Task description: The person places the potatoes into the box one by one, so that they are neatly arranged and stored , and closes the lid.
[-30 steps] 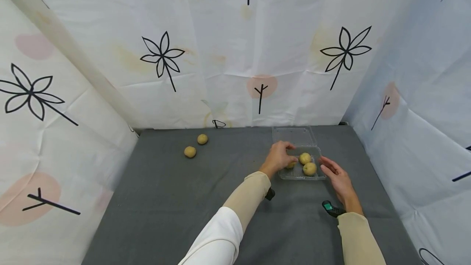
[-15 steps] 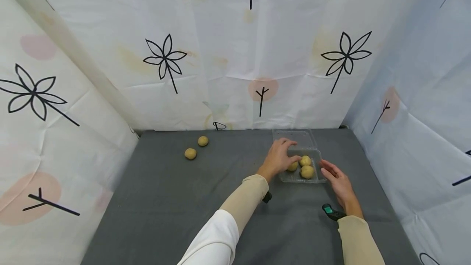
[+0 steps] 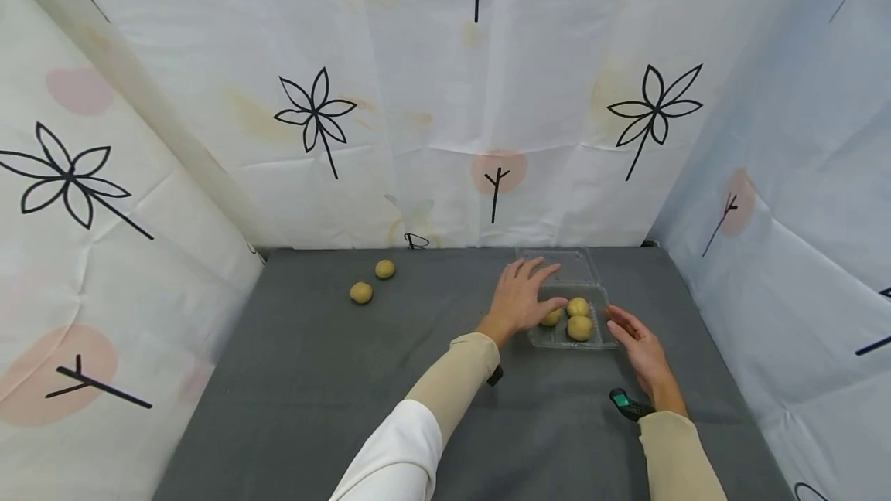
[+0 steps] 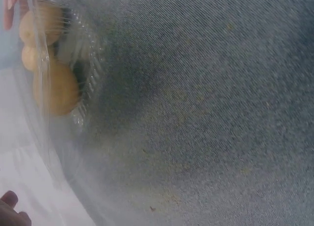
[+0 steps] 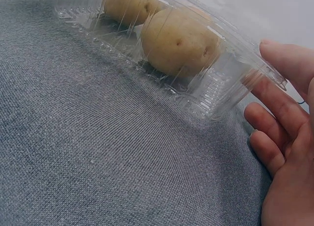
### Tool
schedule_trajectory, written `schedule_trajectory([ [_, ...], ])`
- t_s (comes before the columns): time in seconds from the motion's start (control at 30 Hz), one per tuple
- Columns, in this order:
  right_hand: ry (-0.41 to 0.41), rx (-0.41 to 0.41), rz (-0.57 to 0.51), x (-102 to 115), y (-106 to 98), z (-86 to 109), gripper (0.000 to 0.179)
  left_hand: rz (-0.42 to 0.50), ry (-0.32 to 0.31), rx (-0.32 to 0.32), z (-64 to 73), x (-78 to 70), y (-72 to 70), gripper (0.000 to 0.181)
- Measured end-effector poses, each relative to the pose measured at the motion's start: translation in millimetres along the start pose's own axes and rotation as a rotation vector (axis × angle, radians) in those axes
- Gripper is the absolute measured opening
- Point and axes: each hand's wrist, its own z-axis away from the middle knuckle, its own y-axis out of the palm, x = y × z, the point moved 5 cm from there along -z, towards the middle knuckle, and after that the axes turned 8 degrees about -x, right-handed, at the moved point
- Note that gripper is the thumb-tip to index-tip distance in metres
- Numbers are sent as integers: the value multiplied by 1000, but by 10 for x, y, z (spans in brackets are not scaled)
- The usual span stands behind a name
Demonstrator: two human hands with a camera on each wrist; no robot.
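A clear plastic clamshell container lies with its lid folded back toward the rear wall. Inside sit three yellow potatoes, including a front one and one at the left partly behind my left thumb. My left hand hovers over the container's left side, fingers spread, holding nothing. At the right end, my right hand holds the container's edge between thumb and fingers. The right wrist view shows the rim running between that thumb and the fingers; a potato is near that end.
Two more potatoes, one nearer and one farther, lie at the back left of the grey-covered table. White patterned cloth hangs behind the table and along both sides.
My left hand has let go of the left potato, spread its fingers and drawn slightly left. The front potato has shifted a little left. My right hand has stayed at the container's edge.
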Motion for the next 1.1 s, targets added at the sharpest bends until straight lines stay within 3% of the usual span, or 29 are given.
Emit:
schedule_trajectory([
  [0.3, -1, -3, -2, 3, 10, -10, 68, -16, -20, 21, 74, 138, -49, 72],
  [0.63, 4, 4, 20, 6, -6, 11, 70, -66, -128, 27, 122, 406, 7, 78],
  [1.1, 10, 12, 15, 8, 14, 32, 71, -25, -209, 11, 237, 674, 21, 81],
])
